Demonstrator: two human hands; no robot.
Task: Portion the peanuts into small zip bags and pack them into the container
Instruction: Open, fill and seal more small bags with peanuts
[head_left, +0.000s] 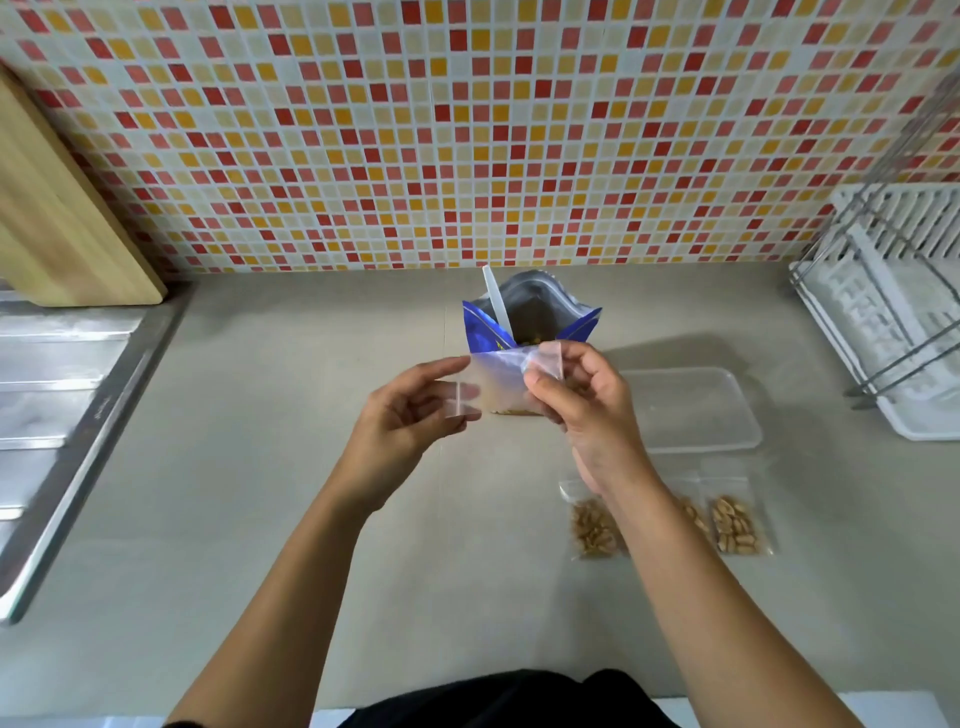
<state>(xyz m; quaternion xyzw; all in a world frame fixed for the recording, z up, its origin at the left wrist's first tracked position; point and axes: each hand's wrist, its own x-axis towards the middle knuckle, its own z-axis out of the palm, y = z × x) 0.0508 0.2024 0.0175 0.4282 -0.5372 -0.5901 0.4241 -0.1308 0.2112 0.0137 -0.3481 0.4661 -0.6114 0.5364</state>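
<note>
Hands, left hand (410, 410) and right hand (582, 400), pinch a clear zip bag (493, 379) before the blue peanut pouch (530, 317), filled bags (592, 525) nearer right.

A clear, glossy plastic zip bag (498, 379) is catching light above a matt grey counter (260, 467). A shiny blue foil pouch (530, 317) is standing behind it, beside a translucent plastic container (691, 410). A pale wooden board (57, 218), a brushed metal drainboard (57, 395) and glossy mosaic tiles (467, 130) are framing the scene.
</note>
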